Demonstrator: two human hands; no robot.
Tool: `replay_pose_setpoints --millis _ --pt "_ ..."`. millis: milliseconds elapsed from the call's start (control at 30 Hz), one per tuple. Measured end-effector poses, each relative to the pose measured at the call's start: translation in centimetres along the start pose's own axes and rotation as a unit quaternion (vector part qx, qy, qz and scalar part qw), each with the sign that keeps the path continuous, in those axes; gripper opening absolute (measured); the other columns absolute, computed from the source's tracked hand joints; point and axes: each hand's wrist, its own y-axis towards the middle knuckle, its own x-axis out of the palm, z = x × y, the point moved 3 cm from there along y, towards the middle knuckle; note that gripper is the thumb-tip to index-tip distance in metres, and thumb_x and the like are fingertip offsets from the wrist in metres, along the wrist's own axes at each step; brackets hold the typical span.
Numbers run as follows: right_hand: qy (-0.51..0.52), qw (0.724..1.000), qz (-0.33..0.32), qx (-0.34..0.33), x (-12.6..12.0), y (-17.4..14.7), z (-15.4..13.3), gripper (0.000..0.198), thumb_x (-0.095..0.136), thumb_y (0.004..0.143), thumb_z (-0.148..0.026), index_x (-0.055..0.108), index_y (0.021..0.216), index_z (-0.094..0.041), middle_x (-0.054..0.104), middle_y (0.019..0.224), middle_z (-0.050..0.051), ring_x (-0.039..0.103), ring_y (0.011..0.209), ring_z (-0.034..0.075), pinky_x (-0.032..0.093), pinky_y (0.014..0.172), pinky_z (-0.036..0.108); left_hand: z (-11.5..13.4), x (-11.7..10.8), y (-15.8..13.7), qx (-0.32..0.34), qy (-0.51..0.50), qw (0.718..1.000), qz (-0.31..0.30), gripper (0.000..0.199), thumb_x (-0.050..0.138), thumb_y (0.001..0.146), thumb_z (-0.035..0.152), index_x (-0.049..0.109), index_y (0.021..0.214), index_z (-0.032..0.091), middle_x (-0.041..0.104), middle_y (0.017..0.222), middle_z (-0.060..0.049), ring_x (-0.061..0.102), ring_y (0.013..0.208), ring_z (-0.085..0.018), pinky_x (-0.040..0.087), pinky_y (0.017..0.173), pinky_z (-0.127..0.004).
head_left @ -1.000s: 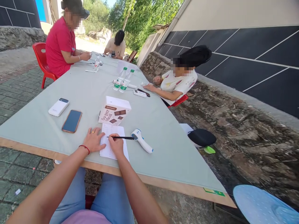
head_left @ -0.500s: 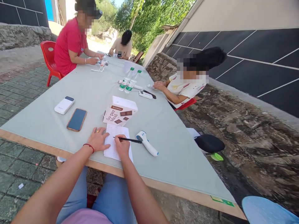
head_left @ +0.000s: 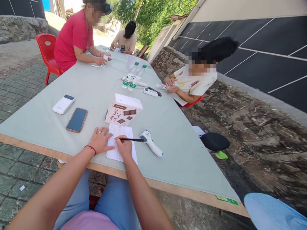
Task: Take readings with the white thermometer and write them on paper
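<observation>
My right hand [head_left: 124, 147] is closed around a black pen [head_left: 131, 139], its tip over a printed white sheet of paper [head_left: 128, 131]. My left hand [head_left: 102, 140] lies flat with fingers spread, thumb and fingertips over the sheet's left edge. Just behind the paper stands a white and brown box [head_left: 124, 110] lettered "Super Meal". A white and blue infrared thermometer [head_left: 151, 143] rests to the right, close to the pen's back end. Left of my left hand are a smartphone [head_left: 77, 119] in an orange-edged case and a white power bank [head_left: 63, 104].
Two water bottles [head_left: 134, 76] with green caps stand mid-table [head_left: 187, 159]. Near them lies a white device [head_left: 150, 92] beside a dark one. A person in red [head_left: 74, 38] and a person in a white shirt [head_left: 192, 81] each handle a bottle; another person [head_left: 125, 38] sits at the far end.
My right hand and the pen have shifted slightly left on the sheet, the pen now lying flatter. The person in red has taken hold of a bottle. The view has tilted a little.
</observation>
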Motion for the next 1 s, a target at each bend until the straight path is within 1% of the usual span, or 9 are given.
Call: replay_pose_setpoints --millis 167,367,567,867,1000 --pt "-0.031 0.999 -0.007 0.006 0.0 0.2 0.3 0.018 0.053 0.065 -0.039 0.06 0.066 -0.023 0.064 0.06 -0.001 0.058 0.059 0.018 0.048 0.062 0.03 0.0 -0.2 0.0 -0.005 -0.007 1.0 -0.001 0.063 0.065 0.076 0.061 0.058 0.126 0.024 0.047 0.14 -0.015 0.039 0.133 -0.032 0.02 0.114 -0.056" --pt "-0.055 0.998 -0.021 -0.007 -0.1 0.1 0.6 0.018 0.052 0.067 -0.039 0.06 0.068 -0.023 0.066 0.063 -0.001 0.061 0.063 0.02 0.048 0.066 0.031 0.1 -0.2 -0.1 -0.009 -0.007 1.0 0.0 0.062 0.065 0.076 0.062 0.058 0.125 0.025 0.048 0.14 -0.014 0.04 0.133 -0.03 0.021 0.115 -0.054" --pt "-0.074 0.997 -0.031 -0.006 0.0 0.0 0.9 0.018 0.052 0.07 -0.039 0.061 0.071 -0.024 0.066 0.063 -0.002 0.062 0.063 0.02 0.048 0.067 0.031 0.1 -0.2 0.0 -0.012 -0.013 1.0 0.002 0.062 0.066 0.075 0.061 0.059 0.125 0.024 0.048 0.14 -0.014 0.041 0.132 -0.031 0.02 0.115 -0.054" --pt "-0.078 0.996 -0.033 -0.011 0.0 0.1 1.0 0.016 0.051 0.07 -0.037 0.06 0.07 -0.024 0.066 0.061 -0.002 0.061 0.062 0.019 0.048 0.066 0.03 0.0 0.0 0.0 -0.005 -0.011 1.0 0.007 0.062 0.065 0.076 0.062 0.059 0.124 0.025 0.048 0.139 -0.014 0.041 0.131 -0.031 0.02 0.115 -0.055" --pt "-0.06 0.997 -0.037 -0.012 0.0 0.1 1.1 0.015 0.052 0.069 -0.036 0.06 0.07 -0.023 0.066 0.062 -0.003 0.061 0.062 0.019 0.048 0.066 0.03 -0.1 0.0 0.0 -0.009 -0.017 1.0 0.006 0.063 0.065 0.075 0.062 0.059 0.124 0.024 0.048 0.14 -0.014 0.041 0.131 -0.032 0.02 0.115 -0.055"
